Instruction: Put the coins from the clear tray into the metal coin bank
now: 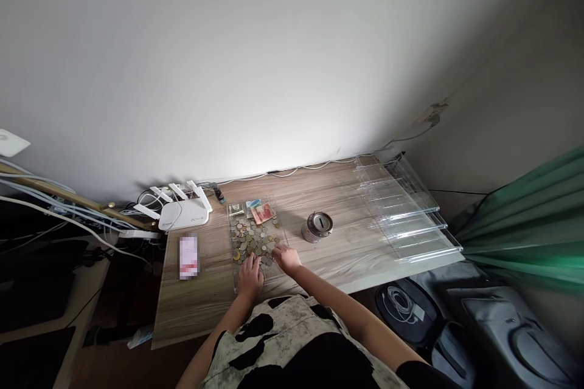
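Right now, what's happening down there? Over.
Left hand, right hand at coins. Coins loose on clear tray, banknotes at far end. Slotted tin to the right; no visible obstruction.

Silver-grey and dull brassy yellow, mixed, on the coins (250, 238) at the left grip (250, 276) and right grip (286, 258). Beyond both, red on one banknote (263, 213), blue on another (252, 204), dull green on a third (236, 209). Right of the right grip, grey on the lid of the tin (317, 228); much farther right, green on the curtain (524, 219). Left of the left grip, white on the router (185, 214). Under both, pale brown with streaky wood grain on the worktop (310, 191). Behind both, black blotches over cream on the clothing (298, 340).
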Tool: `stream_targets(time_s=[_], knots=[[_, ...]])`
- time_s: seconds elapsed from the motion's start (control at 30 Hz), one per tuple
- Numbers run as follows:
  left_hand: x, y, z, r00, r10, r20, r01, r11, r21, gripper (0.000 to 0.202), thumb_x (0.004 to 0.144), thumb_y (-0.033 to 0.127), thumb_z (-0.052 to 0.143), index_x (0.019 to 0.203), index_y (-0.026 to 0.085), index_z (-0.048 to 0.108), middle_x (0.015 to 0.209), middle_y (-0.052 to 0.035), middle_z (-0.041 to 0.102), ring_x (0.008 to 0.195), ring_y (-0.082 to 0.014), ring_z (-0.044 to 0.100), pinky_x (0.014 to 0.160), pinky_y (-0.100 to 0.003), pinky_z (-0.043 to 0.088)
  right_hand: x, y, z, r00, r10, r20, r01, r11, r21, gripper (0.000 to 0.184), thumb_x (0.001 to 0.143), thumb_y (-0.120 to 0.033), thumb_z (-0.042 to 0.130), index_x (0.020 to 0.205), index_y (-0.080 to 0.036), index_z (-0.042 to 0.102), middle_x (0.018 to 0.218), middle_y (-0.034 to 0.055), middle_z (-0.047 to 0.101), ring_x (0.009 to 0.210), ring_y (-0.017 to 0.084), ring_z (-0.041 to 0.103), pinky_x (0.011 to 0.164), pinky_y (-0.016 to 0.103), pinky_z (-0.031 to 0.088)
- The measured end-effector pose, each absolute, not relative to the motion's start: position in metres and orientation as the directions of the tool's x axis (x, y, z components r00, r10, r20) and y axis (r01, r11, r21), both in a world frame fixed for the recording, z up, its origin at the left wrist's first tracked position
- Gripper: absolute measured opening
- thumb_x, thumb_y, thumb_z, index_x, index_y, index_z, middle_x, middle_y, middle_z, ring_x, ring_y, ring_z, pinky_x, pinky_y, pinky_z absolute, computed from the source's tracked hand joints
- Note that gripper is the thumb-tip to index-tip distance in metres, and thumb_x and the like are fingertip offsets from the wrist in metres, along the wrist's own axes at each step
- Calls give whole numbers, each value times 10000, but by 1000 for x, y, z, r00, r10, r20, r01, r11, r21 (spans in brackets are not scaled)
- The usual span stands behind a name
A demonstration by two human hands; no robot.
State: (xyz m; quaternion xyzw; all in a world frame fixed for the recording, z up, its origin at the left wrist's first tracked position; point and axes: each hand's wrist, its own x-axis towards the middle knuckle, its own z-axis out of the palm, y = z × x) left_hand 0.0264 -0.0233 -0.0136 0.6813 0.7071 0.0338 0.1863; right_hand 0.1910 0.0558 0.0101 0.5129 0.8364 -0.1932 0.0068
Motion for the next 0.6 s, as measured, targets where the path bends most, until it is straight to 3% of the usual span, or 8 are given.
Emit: stream_targets(time_s=[0.1,0.2,0.37,0.47,0.6], knots=[[26,-24,-14,7,980,-201,951,56,304,524,830,172,422,1346,153,508,1468,-107,411,1325,-255,386,1094,-393,313,195,57,16,-370,924,-96,865,305,-399,250,936,-243,431,929,-215,679,894,48,688,800,151,618,664,218,422],[25,-24,-15,7,979,-203,952,55,302,522,830,176,426,1344,147,511,1465,-111,414,1322,-255,392,1094,-388,316,211,63,29,-253,957,145,831,291,-474,260,938,-253,429,960,-211,684,878,48,705,770,141,629,661,213,430],[25,-24,-19,13,981,-194,952,47,301,522,826,169,421,1339,143,516,1459,-108,423,1324,-250,391,1091,-383,322,265,87,63,-72,872,484,878,286,-384,270,924,-260,445,955,-183,702,832,72,709,768,154,611,738,240,433],[25,-25,-21,8,986,-165,953,42,300,515,823,163,420,1326,163,527,1450,-99,438,1316,-246,402,1081,-392,333,295,100,76,39,864,501,925,159,-346,282,912,-276,442,940,-180,706,820,79,705,806,181,596,762,266,428],[25,-25,-22,18,988,-156,951,31,307,511,825,171,425,1326,162,528,1448,-103,438,1311,-246,408,1088,-386,326,310,106,77,128,897,423,937,30,-349,309,903,-289,417,900,-184,708,841,92,702,857,209,576,754,288,425]])
